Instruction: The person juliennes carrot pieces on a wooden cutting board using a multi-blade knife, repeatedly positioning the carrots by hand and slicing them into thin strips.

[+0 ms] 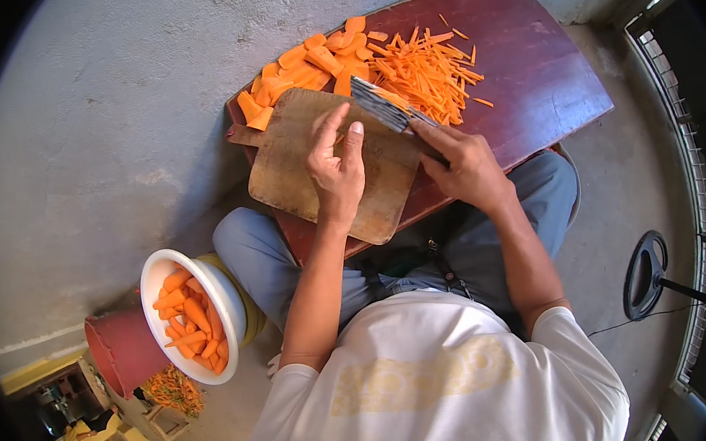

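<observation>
Had the left hand (337, 165) kinda tilted up over the board (282, 172) with fingers parted, and the right hand (467, 164) wrapped round the knife (378, 106).

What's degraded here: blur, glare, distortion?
Head view: knife streaked, probably motion blur; head view: pale bluish sheen on the table toward its right end; head view: strong fisheye, grille bowed at right, corners black.
</observation>
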A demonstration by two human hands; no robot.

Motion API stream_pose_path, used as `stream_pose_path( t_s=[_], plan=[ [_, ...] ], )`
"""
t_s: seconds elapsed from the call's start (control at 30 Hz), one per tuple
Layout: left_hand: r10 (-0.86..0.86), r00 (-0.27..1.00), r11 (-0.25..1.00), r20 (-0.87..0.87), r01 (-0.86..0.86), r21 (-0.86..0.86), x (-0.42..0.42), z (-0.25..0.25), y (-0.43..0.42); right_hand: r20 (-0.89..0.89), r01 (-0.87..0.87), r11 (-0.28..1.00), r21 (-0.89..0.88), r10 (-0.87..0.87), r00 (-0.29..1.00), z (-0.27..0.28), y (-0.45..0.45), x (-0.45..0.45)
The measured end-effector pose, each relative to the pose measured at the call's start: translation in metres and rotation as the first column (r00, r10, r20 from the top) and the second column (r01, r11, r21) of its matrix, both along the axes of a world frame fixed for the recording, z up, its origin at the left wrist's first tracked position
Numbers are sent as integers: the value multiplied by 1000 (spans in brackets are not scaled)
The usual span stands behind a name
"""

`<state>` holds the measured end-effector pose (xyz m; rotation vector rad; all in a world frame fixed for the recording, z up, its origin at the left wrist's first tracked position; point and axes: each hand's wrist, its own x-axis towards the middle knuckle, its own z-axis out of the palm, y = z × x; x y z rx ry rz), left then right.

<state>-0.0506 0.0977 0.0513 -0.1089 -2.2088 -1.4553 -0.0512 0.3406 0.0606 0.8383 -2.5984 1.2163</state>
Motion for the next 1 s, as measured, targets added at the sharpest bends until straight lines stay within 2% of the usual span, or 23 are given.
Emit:
stream_pose_path(
  t_s=[0.03,0.07,0.17,0.27,0.33,0.47,0.57,0.6,0.73,0.83,0.9,1.0],
  plan=[
    [45,996,997,-76,-49,-51,0,4,2,9,-1,997,79,0,1000,4,-3,4],
    [3,998,997,-57,-8,-83,-2,8,2,-4,7,990,143,-7,1000,5,-6,6],
    [-52,998,848,20,54,-528,-20,26,-2,-175,-26,981,190,60,983,-4,-9,5],
    [-76,990,763,121,136,-631,-66,6,-13,-183,-32,963,267,84,980,1,-10,10],
    [-77,987,696,138,152,-702,-94,4,-9,-290,25,970,240,48,956,-5,-6,7],
    [-167,986,629,-16,94,-771,-133,13,12,-373,59,981,184,14,928,-6,3,2],
    [-250,968,700,21,196,-687,-134,24,16,-351,50,984,169,13,936,-6,6,0],
    [-327,938,730,112,326,-601,-133,26,11,-333,50,984,169,10,943,-7,7,1],
    [-359,859,620,366,512,-594,-125,27,-3,-341,50,985,165,9,940,-12,8,2],
    [-333,872,596,359,490,-636,-123,35,1,-326,41,983,181,21,945,-8,7,3],
    [-325,878,531,351,477,-701,-126,42,4,-258,28,979,203,26,966,-5,9,6],
    [-345,890,469,298,438,-767,-128,38,7,-258,46,975,217,11,966,-8,10,5]
  ],
)
